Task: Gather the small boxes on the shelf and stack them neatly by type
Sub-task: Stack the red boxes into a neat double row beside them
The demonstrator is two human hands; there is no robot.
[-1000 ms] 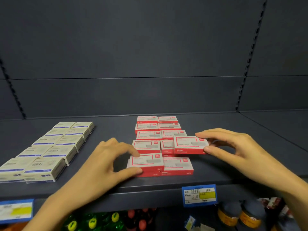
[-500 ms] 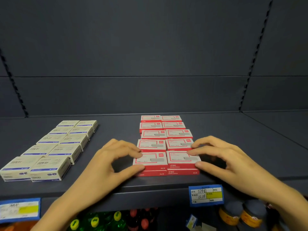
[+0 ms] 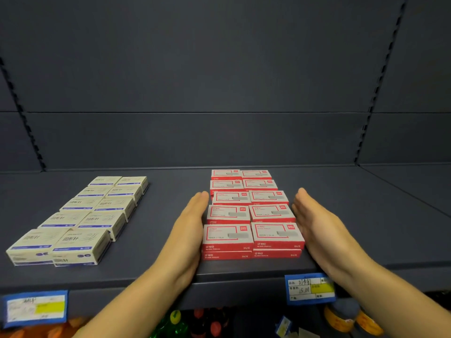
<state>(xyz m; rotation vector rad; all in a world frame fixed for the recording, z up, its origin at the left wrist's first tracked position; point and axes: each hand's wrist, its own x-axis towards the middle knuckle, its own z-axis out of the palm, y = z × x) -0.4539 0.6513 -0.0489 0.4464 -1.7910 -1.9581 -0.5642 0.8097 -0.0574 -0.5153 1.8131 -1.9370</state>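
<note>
Ten red-and-white boxes [image 3: 252, 213] show their tops to us in two columns of five rows on the dark shelf [image 3: 170, 186]; the front pair sits on a second layer, so at least two more lie beneath, and we cannot count further back. Our left hand [image 3: 189, 230] lies flat and open, fingers straight and together, its palm pressed against the left side of the red block. Our right hand [image 3: 317, 228] mirrors it, flat and open against the right side. Neither grips a box. Well apart to the left, ten beige boxes with blue bands [image 3: 80, 218] sit in two columns of five. Two blue price tags hang on the shelf edge, one at the left [image 3: 35, 308] and one under the red block [image 3: 310, 289].
</note>
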